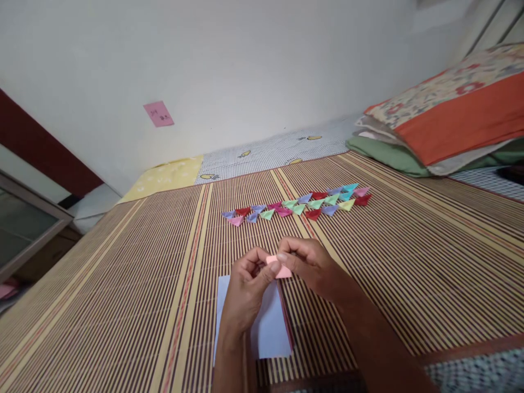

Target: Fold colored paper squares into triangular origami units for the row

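A small piece of pink folded paper (283, 271) is pinched between both hands, low in the middle of the head view. My left hand (250, 278) grips its left side, thumb on top. From the right, my right hand (309, 262) holds its upper edge between thumb and fingers. Part of the paper is hidden under the fingertips. Beneath my left hand and forearm lies a stack of pale blue paper (272, 327) with a reddish edge along its right side. Beyond the hands, several small folded paper boats (268, 214) in many colours stand in rows.
A striped bamboo mat (135, 284) covers the bed. At the back right, a floral and orange pillow (458, 117) rests on green bedding (385, 154). A pink note (159, 113) is stuck on the white wall (245, 65). Something dark (511, 173) lies at the right edge.
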`<state>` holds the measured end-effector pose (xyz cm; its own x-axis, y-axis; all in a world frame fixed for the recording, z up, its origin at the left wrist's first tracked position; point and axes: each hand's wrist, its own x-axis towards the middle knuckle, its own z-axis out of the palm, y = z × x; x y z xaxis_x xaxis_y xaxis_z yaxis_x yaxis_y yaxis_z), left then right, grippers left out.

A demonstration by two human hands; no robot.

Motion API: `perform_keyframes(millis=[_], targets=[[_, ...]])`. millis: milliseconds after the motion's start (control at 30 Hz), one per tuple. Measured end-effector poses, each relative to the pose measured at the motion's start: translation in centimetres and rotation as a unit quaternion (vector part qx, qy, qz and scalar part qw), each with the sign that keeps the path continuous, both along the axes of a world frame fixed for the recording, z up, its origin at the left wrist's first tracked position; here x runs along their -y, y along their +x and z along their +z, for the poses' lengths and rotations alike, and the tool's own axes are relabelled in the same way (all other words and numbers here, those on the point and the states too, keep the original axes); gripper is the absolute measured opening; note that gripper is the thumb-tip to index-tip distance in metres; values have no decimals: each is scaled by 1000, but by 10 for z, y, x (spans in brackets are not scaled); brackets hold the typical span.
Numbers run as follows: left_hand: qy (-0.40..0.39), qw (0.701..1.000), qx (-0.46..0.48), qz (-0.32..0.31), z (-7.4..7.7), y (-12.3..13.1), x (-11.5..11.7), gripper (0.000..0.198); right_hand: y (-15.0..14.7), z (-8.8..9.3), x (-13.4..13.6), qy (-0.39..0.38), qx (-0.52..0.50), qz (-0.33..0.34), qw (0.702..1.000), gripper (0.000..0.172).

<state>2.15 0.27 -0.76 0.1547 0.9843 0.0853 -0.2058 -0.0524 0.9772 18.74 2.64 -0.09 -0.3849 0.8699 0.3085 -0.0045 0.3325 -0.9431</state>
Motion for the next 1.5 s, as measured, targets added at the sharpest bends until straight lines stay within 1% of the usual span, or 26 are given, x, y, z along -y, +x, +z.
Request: perform_keyframes(millis=[67,100,167,233,267,333,433,533,633,700,800,900,967,1067,1167,1233,1300,1367,1433,1500], targets=[[-13,999,-6,-41,1,-1,1,23,1,-1,-2,-6,-10,14,1000,32],[-11,999,-7,-44,2,-1,1,23,2,-2,-3,-10,-20,15,1000,32],[0,1000,6,-11,0,1,0,22,1,-3,-5,-23,-49,10,998,30],[6,997,52,58,-2,7,-2,22,-2,-4,-6,-42,-70,2,997,27],[4,993,80,87,-4,10,-3,22,-4,-4,-5,-52,-69,-2,996,25],[-3,984,136,118,-6,15,-5,22,-8,-4,-4,-61,-48,-19,997,22],[-19,973,195,124,-7,20,-7,22,-13,-2,-1,-34,-13,-57,998,17],[-39,971,216,94,-5,17,-7,23,-12,3,3,19,22,-86,996,19],[-35,984,165,58,-3,10,-6,21,-7,6,5,49,57,-81,994,24],[-15,992,111,52,-3,5,-5,18,-4,7,5,54,74,-67,994,27],[20,993,80,86,-5,4,-5,15,-3,8,4,57,71,-76,993,24],[33,989,86,117,-6,11,-6,15,-5,9,3,83,55,-129,987,12],[29,990,67,121,-5,16,-6,15,-7,9,3,133,59,-166,975,9],[13,989,34,142,1,18,-4,17,-9,7,2,247,86,-207,943,11],[12,987,27,160,9,15,0,34,-11,4,1,331,125,-222,908,13],[24,988,18,152,13,11,2,30,-13,2,0,365,148,-226,891,14],[35,989,8,145,15,8,2,18,-15,1,-1,392,162,-228,876,14],[40,988,3,148,15,6,2,11,-16,0,0,411,166,-225,868,13],[44,987,7,152,13,4,0,11,-16,0,0,416,161,-215,869,13],[46,988,11,150,10,2,-1,11,-17,0,1,411,146,-204,877,14]])
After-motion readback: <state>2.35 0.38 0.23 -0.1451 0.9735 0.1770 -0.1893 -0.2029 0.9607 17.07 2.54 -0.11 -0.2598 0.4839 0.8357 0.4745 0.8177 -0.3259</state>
